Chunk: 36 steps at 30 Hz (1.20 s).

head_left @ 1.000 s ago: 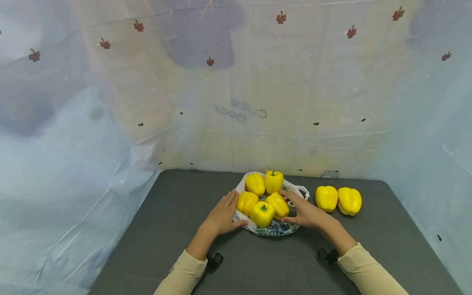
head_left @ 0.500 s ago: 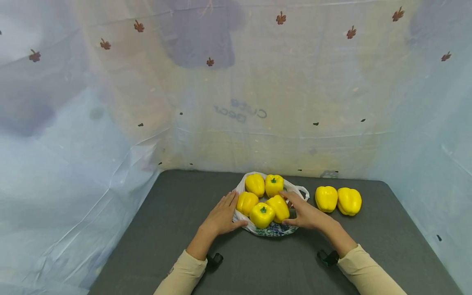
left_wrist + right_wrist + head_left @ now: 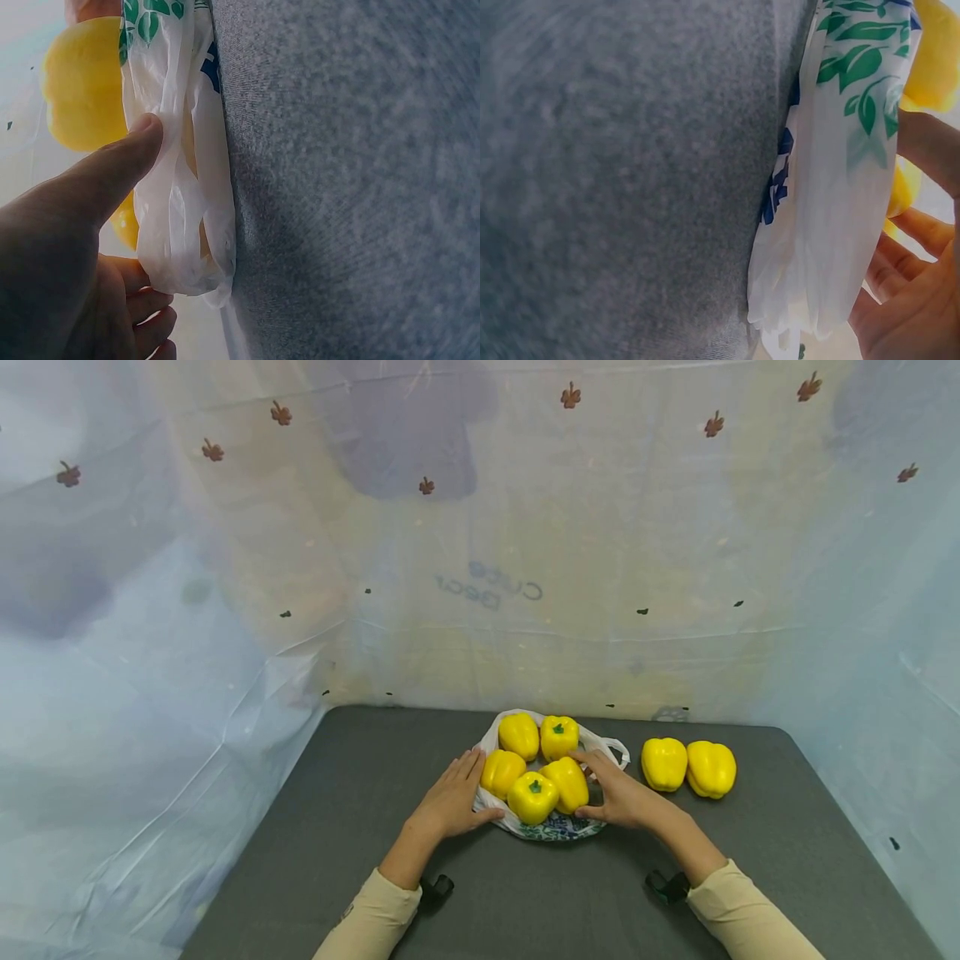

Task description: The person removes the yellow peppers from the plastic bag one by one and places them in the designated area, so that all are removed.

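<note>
A white plastic bag (image 3: 551,832) with green and blue print lies on the table, its mouth facing up. Several yellow bell peppers (image 3: 532,797) sit in it, some showing green stems. Along the bag's left side rests my left hand (image 3: 448,802), fingers extended and thumb toward the front edge. In the left wrist view that thumb (image 3: 124,165) touches the white plastic. My right hand (image 3: 618,789) reaches over the bag's right edge, thumb and fingers spread beside the right-hand bell pepper (image 3: 567,783). Whether its fingertips touch that pepper is hard to tell.
Two more yellow bell peppers (image 3: 663,765) stand side by side on the grey table (image 3: 555,902), right of the bag. A bag handle loop (image 3: 619,750) sticks out at the right. A pale patterned sheet (image 3: 600,543) hangs behind the table.
The bell pepper at the bag's back right has tipped forward, its stem now facing me. Those at the front have shifted slightly toward me. Both hands stay nearly in place.
</note>
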### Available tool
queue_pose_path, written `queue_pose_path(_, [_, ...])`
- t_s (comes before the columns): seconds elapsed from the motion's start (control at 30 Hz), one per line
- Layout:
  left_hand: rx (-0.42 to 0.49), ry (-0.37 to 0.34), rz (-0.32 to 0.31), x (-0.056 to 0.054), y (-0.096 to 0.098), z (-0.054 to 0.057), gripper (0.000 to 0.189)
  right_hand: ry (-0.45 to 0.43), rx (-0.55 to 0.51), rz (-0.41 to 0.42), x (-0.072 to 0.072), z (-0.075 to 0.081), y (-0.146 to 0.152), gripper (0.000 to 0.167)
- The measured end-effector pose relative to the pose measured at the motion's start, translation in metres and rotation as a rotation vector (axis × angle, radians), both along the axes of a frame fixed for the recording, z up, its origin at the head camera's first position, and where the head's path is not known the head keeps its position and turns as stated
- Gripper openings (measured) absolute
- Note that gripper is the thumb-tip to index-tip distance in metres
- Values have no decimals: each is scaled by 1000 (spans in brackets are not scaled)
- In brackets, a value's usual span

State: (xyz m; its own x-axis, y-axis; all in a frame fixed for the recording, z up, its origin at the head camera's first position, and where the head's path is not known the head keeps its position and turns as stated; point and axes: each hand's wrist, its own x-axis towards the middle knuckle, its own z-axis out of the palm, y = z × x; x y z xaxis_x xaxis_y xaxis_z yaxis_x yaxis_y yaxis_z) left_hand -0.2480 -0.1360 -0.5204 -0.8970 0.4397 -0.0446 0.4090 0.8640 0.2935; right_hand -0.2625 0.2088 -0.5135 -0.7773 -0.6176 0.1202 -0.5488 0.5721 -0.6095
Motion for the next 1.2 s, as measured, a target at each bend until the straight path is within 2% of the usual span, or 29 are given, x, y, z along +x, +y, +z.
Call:
queue_pose_path(0.2, [-12, 6, 0, 2, 1, 2, 108, -5, -26, -6, 2, 0, 0, 93])
queue_pose_path(0.4, [-12, 8, -5, -1, 0, -1, 108, -22, -19, -29, 3, 2, 3, 93])
queue_pose_path(0.53, [-23, 10, -7, -4, -1, -6, 110, -33, -19, -49, 3, 4, 6, 94])
queue_pose_path(0.77, [-16, 19, -4, -7, -2, -13, 111, -4, -15, -62, 4, 7, 8, 94])
queue_pose_path(1.07, [-30, 17, -8, -5, -2, -11, 110, 19, -33, -72, 8, 12, 12, 94])
queue_pose_path(1.2, [-15, 12, -10, -4, -1, -6, 109, 39, -43, -76, 8, 12, 15, 93])
